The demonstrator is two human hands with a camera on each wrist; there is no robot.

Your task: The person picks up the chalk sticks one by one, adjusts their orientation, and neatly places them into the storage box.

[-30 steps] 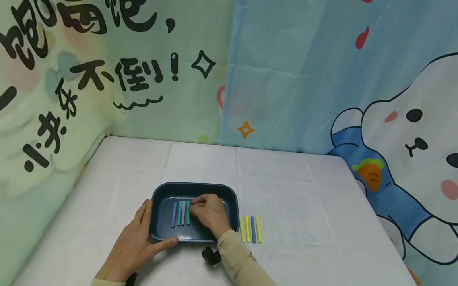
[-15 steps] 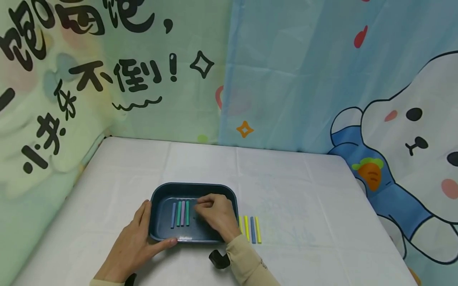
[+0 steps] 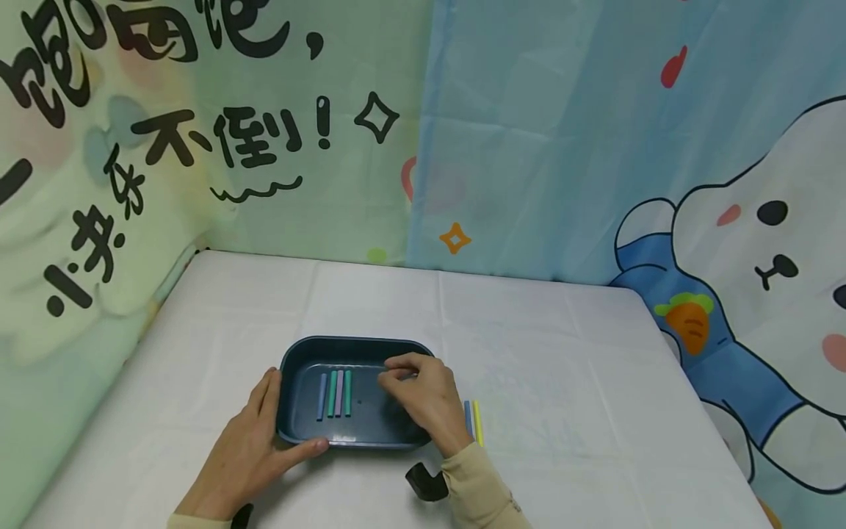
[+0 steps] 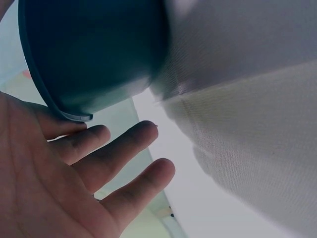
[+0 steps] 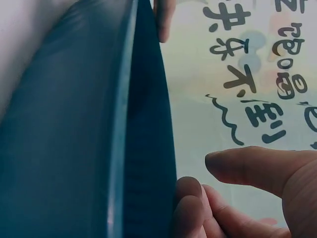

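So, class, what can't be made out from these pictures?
Head view: whether anything lies just left of the blue stick; the right hand and sleeve cover that spot.
Head view: most of the left sleeve, cut off by the bottom edge.
Left wrist view: part of the tray, cut off by the top edge.
Right wrist view: the sticks in the tray, hidden by its wall.

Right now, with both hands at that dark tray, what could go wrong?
First, the right hand hovers over the right end of the tray, near a blue stick and a yellow stick outside it; moving down, it might nudge them. Second, the left hand touches the tray's left side; a push could perhaps shift the four sticks lying side by side inside.
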